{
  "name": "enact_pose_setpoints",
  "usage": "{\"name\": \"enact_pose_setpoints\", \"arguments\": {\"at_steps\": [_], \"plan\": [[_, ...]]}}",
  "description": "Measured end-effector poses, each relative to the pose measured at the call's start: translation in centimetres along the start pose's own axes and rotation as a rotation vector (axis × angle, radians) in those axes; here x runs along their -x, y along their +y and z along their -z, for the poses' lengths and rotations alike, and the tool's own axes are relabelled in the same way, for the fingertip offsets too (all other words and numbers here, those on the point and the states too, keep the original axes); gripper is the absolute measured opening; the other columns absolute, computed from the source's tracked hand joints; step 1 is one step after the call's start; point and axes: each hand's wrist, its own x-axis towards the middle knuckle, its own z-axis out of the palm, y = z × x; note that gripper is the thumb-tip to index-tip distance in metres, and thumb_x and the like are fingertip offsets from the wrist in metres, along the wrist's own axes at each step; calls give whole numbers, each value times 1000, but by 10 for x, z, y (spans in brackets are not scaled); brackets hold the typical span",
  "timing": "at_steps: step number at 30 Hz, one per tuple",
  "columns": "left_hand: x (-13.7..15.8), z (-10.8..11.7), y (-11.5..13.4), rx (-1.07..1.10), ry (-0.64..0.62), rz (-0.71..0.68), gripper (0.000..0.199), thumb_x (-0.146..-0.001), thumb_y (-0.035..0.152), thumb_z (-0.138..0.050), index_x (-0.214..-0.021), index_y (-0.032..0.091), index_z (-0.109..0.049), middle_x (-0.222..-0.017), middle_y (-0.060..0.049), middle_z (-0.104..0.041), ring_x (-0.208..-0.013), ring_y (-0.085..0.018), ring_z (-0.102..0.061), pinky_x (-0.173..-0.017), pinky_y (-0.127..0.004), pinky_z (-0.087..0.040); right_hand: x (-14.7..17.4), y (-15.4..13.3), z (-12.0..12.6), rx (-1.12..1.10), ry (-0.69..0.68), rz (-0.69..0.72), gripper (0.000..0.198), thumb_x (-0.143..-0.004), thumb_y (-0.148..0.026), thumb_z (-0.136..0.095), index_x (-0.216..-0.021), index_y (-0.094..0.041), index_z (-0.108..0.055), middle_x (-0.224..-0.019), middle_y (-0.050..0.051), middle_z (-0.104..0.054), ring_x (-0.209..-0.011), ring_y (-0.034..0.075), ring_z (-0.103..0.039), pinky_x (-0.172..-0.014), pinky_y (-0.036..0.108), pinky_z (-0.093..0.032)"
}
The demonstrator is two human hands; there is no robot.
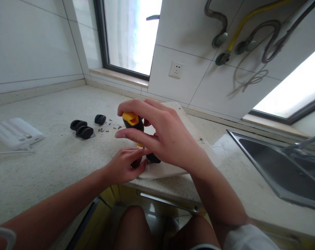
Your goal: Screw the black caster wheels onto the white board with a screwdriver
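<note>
My right hand (165, 133) is wrapped round a yellow and black screwdriver (133, 119), which stands roughly upright with its handle end up. Below it, my left hand (127, 163) has thumb and forefinger drawn together close to the screwdriver's lower end. Whatever sits between those fingertips is hidden. Just beside them a black caster wheel (153, 158) rests on a white board (170, 170). Part of the board is covered by my right hand and forearm.
More black caster wheels (84, 132) lie to the left on the speckled countertop (56, 166), near several small dark screws (102, 130). A white power bank (19, 133) sits far left. A steel sink (266, 166) is at right. A wall socket (176, 70) is behind.
</note>
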Motion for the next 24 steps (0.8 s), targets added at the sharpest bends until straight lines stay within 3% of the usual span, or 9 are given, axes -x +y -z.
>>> {"name": "enact_pose_setpoints", "arguments": {"at_steps": [8,11,15,19,24], "plan": [[2,-2,-1,4,14,5,19,-96,13,-64,-111,23,-70,-61,9,-58,-50,-10,-53,-57,-24,-45,-2,5,-10,52,96,-29,37,-106,-57,-63,-123,-25,-70,-109,4,-70,-98,18,-61,-89,33,-49],[2,-1,-1,15,21,3,9,-96,13,-64,-97,21,-67,-60,8,-60,-51,-10,-56,-55,-24,-44,1,3,-10,31,62,15,38,-110,-49,-57,-134,-21,-68,-119,4,-72,-107,18,-64,-97,34,-50],[1,0,1,3,36,-6,13,-96,15,-62,-84,20,-64,-60,4,-64,-51,-12,-58,-53,-25,-44,3,1,-8,13,28,61,43,-112,-36,-48,-151,-19,-57,-139,7,-72,-123,20,-66,-110,39,-51],[1,0,1,7,32,8,12,-95,17,-62,-84,20,-66,-61,3,-64,-53,-13,-61,-53,-25,-47,6,0,-4,5,-12,72,48,-111,-32,-47,-156,-19,-54,-149,8,-70,-135,22,-65,-118,41,-50],[2,-1,0,-2,23,-12,12,-96,15,-62,-86,21,-61,-59,6,-61,-51,-11,-57,-52,-24,-42,5,0,-1,-55,-97,49,45,-114,-35,-48,-158,-27,-53,-149,3,-70,-130,18,-68,-113,35,-54]]}}
